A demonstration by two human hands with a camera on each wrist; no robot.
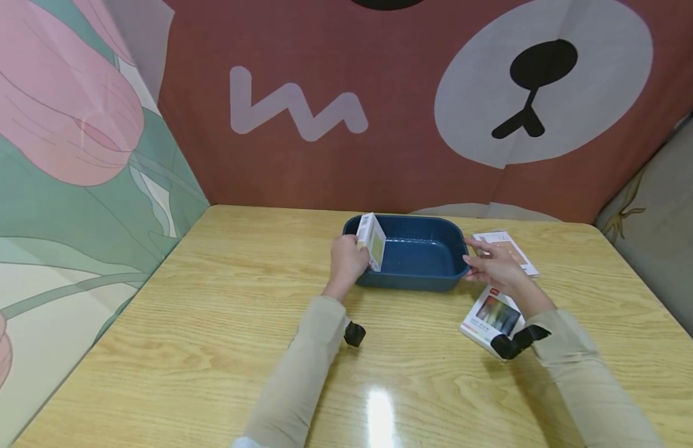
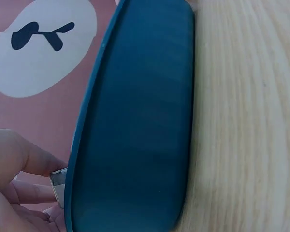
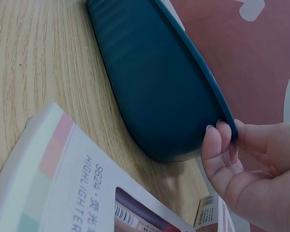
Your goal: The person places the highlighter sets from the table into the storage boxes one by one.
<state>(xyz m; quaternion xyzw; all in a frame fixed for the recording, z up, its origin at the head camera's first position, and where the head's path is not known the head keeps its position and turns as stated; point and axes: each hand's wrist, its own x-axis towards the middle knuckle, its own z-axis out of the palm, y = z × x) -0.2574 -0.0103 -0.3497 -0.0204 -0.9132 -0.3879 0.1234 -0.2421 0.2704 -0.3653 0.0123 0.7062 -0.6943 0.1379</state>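
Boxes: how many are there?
3: one box in the left hand at the left end of the tub; one box partly behind the right hand; one box nearer the person. Others may be hidden.

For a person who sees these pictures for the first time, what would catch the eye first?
Probably the huge white muzzle printed on the reddish-brown wall behind the table. Next, the dark blue basin at the table's far side: the left hand holds a white box at its left end, and the right hand pinches its right rim. A highlighter box and another box lie on the right.
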